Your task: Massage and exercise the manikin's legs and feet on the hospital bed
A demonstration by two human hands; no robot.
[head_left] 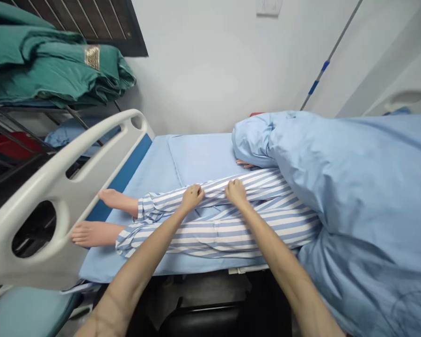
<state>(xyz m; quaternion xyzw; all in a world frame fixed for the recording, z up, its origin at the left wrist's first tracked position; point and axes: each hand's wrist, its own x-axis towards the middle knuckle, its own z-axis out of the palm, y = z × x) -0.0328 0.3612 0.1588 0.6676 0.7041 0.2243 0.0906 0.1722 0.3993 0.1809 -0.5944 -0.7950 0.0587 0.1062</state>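
Observation:
My left hand [192,197] and my right hand [236,192] both pinch the blue-and-white striped pyjama trousers [224,229] at the upper leg of a person lying on the bed, lifting a fold of cloth between them. That person's bare feet [98,234] point toward the white bed side rail [52,187]. A light blue quilt [358,178] covers the body from the thighs up and hides it. The lying person's fingers [244,164] show beneath the quilt's edge.
A pale blue sheet [199,157] covers the mattress. Behind the rail, folded green cloth [52,65] lies on a metal shelf rack with a red item below. A grey pole [328,61] with blue bands leans at the wall, upper right. Dark space lies below the bed's near edge.

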